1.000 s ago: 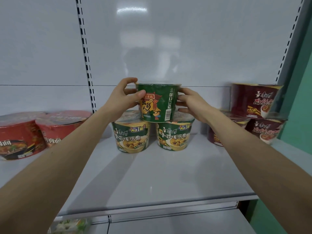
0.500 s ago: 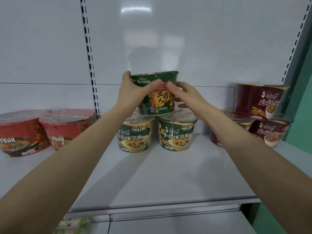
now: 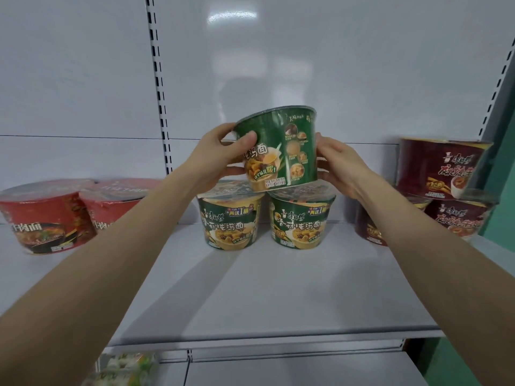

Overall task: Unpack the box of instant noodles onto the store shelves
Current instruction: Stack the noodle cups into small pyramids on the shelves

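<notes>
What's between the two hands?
Head view: the green noodle bowl, tilted, held on either side by the left hand and right hand.

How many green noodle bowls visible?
3. Left green bowl, right green bowl side by side on shelf; top green bowl over them, between left hand and right hand. More may hide behind.

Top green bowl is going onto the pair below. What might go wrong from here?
1. The top green bowl is tilted between the left hand and right hand; let go like this, it may topple forward.
2. Its base spans the gap between the left lower bowl and right lower bowl; on their shiny lids it might slide or push them apart.
3. The right forearm crosses in front of the dark red stack; withdrawing might nudge it.
</notes>
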Demonstrator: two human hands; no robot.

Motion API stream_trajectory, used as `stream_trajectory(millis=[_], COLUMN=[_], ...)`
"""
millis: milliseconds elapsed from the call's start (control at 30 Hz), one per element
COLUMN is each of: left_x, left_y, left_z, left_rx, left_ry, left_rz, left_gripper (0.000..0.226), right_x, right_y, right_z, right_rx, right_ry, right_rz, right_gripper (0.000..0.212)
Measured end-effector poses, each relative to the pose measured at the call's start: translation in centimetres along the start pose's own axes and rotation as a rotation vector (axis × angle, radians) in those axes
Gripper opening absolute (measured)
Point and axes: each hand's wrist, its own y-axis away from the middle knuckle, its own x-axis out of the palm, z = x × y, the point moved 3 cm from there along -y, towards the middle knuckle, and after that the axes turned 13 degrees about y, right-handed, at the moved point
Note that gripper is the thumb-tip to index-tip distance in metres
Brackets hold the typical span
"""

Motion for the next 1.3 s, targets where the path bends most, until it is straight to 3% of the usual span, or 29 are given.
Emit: stream_trajectory(millis=[100,200,400,433,533,600,800,900,967,1100,1200,1300], left_x=[0.1,0.4,-0.6,-0.8,-1.1,-1.0,-1.5,-1.8,-1.8,-1.7,-2.0,-2.3], left_y=[0.1,0.0,0.2,0.1,-0.1,0.0,0.5,0.4,0.3,0.2,0.2,0.1], left_z=[-0.1,-0.4,-0.6,-0.5,0.3,0.8,1.7,2.3,2.7,2.9,3.1,4.0], left_rx=[0.090,0.145,0.201,0.208,0.131,0.050,0.146,0.172,0.184,0.212,0.183,0.028], left_ry=[-0.035,-0.098,-0.101,-0.159,-0.230,-0.221,-0.254,-0.310,-0.345,-0.408,-0.447,-0.538], left_rz=[-0.085,-0.158,-0.089,-0.088,-0.076,-0.051,-0.072,-0.082,-0.092,-0.107,-0.092,0.022], left_gripper=[0.060,0.065,0.059,0.060,0.063,0.059,0.050,0.050,0.051,0.052,0.057,0.080], right_x=[0.3,1.3,1.2,1.1,1.0,0.8,0.7,1.1,1.3,1.2,0.7,0.0], right_y=[0.3,0.7,0.8,0.7,0.4,0.1,0.2,0.3,0.5,1.1,2.1,4.0], right_z=[0.6,1.1,0.4,0.3,-0.3,-0.5,-1.4,-1.6,-1.5,-0.9,-0.5,-0.8], right_rx=[0.014,0.009,-0.056,-0.052,-0.032,-0.034,-0.015,0.003,-0.001,-0.030,-0.119,-0.166], right_ry=[0.040,-0.087,-0.186,-0.199,-0.214,-0.178,-0.092,-0.055,-0.033,0.192,0.586,1.006], right_rz=[-0.013,0.068,0.107,0.107,0.109,0.116,0.174,0.121,0.086,0.015,-0.056,0.088], right_gripper=[0.022,0.033,0.036,0.043,0.092,0.104,0.074,0.043,0.039,0.039,0.042,0.052])
